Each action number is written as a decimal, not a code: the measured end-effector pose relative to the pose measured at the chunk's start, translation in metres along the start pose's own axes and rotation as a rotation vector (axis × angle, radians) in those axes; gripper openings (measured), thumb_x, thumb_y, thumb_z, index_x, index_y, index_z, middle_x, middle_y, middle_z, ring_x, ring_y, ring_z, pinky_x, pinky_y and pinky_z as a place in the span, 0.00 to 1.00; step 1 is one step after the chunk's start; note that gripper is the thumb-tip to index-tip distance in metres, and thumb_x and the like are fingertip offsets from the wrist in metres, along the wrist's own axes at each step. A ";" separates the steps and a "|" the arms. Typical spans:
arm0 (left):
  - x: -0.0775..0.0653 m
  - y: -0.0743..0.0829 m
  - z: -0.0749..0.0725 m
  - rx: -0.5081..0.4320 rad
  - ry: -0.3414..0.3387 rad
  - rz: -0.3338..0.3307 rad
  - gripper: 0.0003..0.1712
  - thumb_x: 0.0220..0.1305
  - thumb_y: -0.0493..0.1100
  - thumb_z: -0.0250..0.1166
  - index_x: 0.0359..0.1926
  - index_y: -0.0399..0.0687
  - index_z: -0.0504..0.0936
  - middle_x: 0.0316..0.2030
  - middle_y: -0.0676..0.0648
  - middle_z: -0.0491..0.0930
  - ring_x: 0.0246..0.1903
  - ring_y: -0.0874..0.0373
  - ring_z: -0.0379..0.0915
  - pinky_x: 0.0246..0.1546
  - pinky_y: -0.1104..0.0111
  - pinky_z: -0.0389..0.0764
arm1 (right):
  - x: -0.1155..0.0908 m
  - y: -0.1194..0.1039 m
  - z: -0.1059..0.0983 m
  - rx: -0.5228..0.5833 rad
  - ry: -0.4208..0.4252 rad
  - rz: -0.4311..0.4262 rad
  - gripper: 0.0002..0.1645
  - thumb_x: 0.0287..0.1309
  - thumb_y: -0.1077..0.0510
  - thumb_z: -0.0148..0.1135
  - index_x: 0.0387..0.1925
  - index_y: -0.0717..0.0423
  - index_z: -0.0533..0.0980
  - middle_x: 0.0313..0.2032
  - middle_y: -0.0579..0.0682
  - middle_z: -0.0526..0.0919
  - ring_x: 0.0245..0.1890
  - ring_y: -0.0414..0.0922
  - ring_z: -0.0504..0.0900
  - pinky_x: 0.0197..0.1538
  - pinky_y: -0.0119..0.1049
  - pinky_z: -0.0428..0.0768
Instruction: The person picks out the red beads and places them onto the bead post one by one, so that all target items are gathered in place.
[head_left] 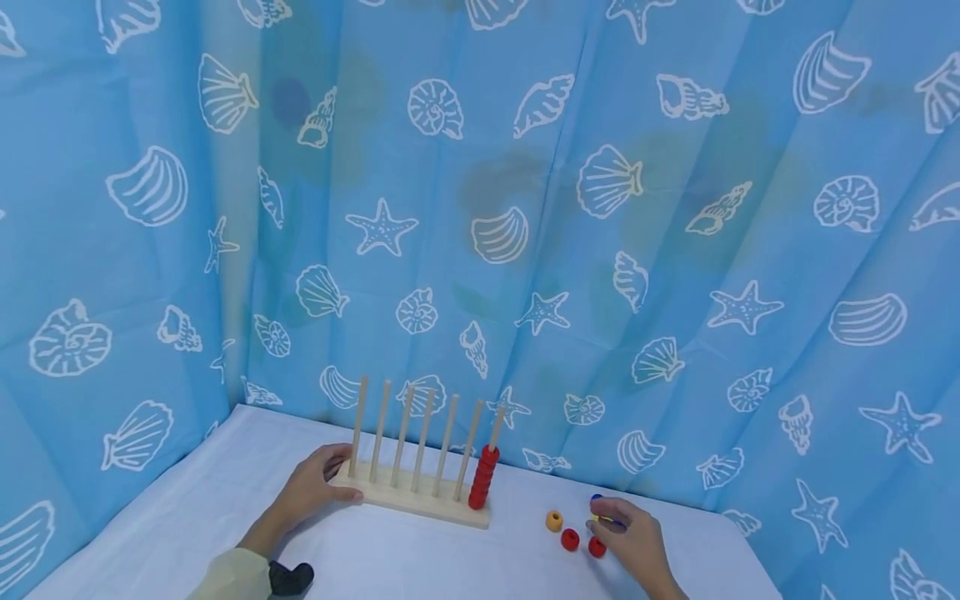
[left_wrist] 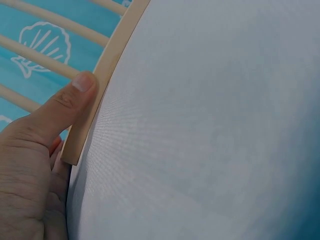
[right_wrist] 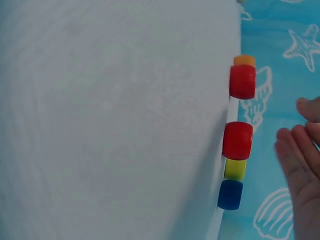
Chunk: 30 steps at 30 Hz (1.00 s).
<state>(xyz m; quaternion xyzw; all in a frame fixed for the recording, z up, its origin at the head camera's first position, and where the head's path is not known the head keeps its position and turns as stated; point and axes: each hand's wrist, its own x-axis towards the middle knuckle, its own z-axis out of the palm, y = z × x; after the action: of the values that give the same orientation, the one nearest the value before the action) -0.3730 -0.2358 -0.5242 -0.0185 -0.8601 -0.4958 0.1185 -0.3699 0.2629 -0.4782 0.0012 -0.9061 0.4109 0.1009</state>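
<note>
My left hand (head_left: 309, 490) grips the left end of a wooden bead rack (head_left: 420, 502), its thumb (left_wrist: 75, 95) on the front edge and its fingers behind. Upright pegs stand in a row on the base. On the rightmost peg is a stack of red beads (head_left: 483, 478); the other pegs are bare. My right hand (head_left: 636, 537) hovers over loose beads at the right, thumb apart from its fairly straight fingers, nothing between them. Near it lie two red beads (right_wrist: 237, 141), an orange bead (head_left: 554, 521), a yellow bead (right_wrist: 235, 169) and a blue bead (right_wrist: 230, 195), partly hidden by the hand in the head view.
A white cloth (head_left: 405, 558) covers the table. Blue curtains (head_left: 465, 250) with white shell prints hang right behind it and along the left side. A black strap piece (head_left: 291, 578) shows at the left sleeve (head_left: 232, 577).
</note>
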 end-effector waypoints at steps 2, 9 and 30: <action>0.001 -0.001 0.000 0.006 0.003 0.002 0.57 0.32 0.55 0.83 0.64 0.37 0.69 0.61 0.37 0.72 0.62 0.40 0.67 0.62 0.54 0.71 | 0.001 0.005 -0.001 -0.014 -0.011 0.016 0.20 0.53 0.61 0.71 0.49 0.59 0.80 0.43 0.51 0.85 0.49 0.54 0.83 0.48 0.44 0.85; 0.001 0.000 0.000 0.013 0.006 0.003 0.57 0.33 0.54 0.83 0.64 0.37 0.69 0.61 0.36 0.72 0.63 0.39 0.67 0.62 0.53 0.71 | 0.004 0.023 -0.003 -0.024 -0.074 0.014 0.21 0.47 0.62 0.75 0.46 0.60 0.81 0.39 0.51 0.86 0.43 0.51 0.85 0.43 0.42 0.86; -0.001 -0.004 0.006 0.013 0.001 -0.029 0.58 0.31 0.56 0.82 0.65 0.37 0.69 0.60 0.37 0.72 0.63 0.40 0.67 0.61 0.56 0.72 | 0.000 0.038 -0.002 -0.111 -0.196 0.093 0.21 0.45 0.66 0.75 0.45 0.58 0.82 0.39 0.50 0.85 0.45 0.54 0.83 0.46 0.47 0.85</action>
<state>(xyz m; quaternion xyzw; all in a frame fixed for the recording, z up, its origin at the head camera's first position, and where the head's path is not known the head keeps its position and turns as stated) -0.3742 -0.2328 -0.5305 -0.0048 -0.8635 -0.4918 0.1119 -0.3724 0.2894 -0.5048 -0.0063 -0.9320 0.3623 -0.0075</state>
